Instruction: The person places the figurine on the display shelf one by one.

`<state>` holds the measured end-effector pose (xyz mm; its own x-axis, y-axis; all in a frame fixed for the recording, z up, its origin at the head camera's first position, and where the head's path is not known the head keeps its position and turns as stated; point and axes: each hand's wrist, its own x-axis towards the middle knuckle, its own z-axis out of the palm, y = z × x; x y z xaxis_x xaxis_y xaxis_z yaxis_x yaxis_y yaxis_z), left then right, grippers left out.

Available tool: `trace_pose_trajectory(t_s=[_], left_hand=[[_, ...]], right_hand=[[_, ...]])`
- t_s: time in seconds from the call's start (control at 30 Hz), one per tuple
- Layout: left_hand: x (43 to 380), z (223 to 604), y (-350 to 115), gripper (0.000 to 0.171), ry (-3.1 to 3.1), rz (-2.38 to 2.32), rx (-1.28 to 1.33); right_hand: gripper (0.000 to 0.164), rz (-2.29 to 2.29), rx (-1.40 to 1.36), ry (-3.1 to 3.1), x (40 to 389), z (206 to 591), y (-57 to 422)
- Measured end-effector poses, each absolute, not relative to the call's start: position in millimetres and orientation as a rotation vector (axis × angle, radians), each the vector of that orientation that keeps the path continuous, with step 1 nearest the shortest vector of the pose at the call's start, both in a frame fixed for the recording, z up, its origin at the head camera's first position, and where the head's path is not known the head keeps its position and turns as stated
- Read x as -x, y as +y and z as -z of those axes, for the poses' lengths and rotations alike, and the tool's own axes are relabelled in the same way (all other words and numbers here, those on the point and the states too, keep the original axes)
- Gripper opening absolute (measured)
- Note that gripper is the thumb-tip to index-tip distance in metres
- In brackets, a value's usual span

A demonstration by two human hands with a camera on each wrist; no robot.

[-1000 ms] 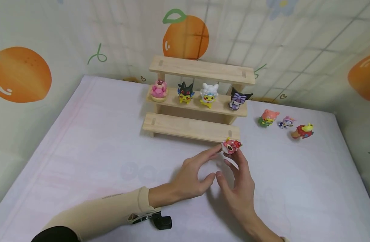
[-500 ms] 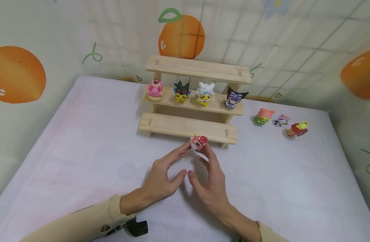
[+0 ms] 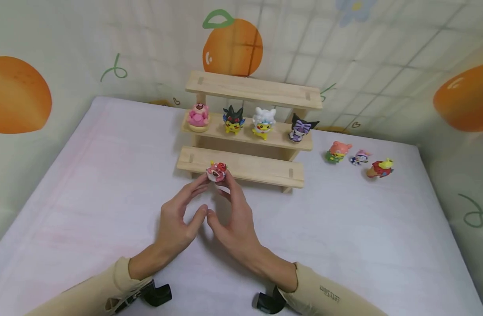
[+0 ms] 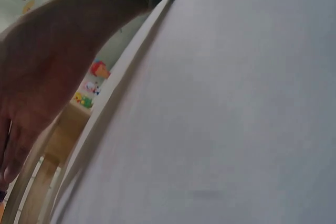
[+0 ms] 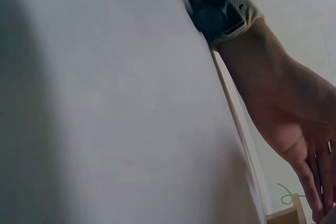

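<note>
A small pink bear figurine [image 3: 216, 172] with red on its head is carried between the two hands, overlapping the front edge of the lowest shelf in the head view. My left hand [image 3: 178, 221] touches its left side with outstretched fingertips. From the other side, my right hand [image 3: 235, 224] presses fairly straight fingers against it. Both thumbs are well below the figurine, their tips nearly meeting. Behind is a three-tier wooden display stand [image 3: 261, 171]. In the wrist views the left palm [image 4: 37, 77] and right palm [image 5: 294, 124] show, the figurine mostly out of sight.
On the middle tier stand a pink bear in a tub [image 3: 198, 117], a black-hooded yellow figurine [image 3: 234, 120], a white-hooded one [image 3: 263, 123] and a purple-bowed black one [image 3: 301, 128]. Right of the stand are a pink-hooded figurine [image 3: 338, 152], a small purple-pink one [image 3: 360, 157] and a red-yellow one [image 3: 380, 168].
Both hands have moved left together, carrying the pink bear figurine from the stand's right end to near the left part of the lowest shelf. The view has shifted slightly; the other figurines stay put.
</note>
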<state>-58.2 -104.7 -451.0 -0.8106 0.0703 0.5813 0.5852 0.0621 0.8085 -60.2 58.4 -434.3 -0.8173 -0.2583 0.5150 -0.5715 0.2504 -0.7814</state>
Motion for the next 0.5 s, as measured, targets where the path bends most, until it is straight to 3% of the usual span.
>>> trace_pose_trajectory(t_s=[0.5], left_hand=[[78,452,-124,0.064,-1.879,1.8,0.525]], right_hand=[[0.085,-1.657,-0.718,-2.328,91,422,31]])
